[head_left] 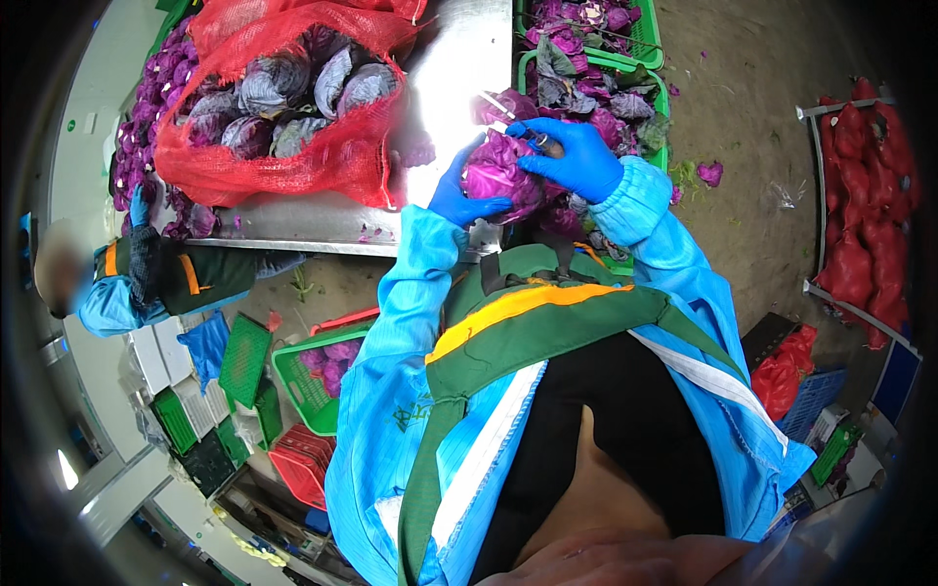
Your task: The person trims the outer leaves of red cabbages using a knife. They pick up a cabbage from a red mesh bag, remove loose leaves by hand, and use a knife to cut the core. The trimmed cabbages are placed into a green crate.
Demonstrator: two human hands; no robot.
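My left hand [457, 199], in a blue glove, cups a purple cabbage [500, 178] from its left side, fingers curled under it. The cabbage is held up just off the steel table's right end. Closed round the brown handle of a knife [550, 146] is my blue-gloved right hand [584, 162]. Its light, narrow blade points up and left over the top of the cabbage, and the thumb rests against the leaves. On the table, left of my hands, an open red mesh sack [283, 174] spills several cabbages with dull outer leaves [274, 83].
Beyond my right hand stand green crates [657, 146] of cabbages and loose leaves. Peeled purple cabbages [166, 78] pile along the steel table's [457, 59] far left. A co-worker [147, 269] stands there, one gloved hand at the pile. Full red sacks [865, 215] fill a rack at right.
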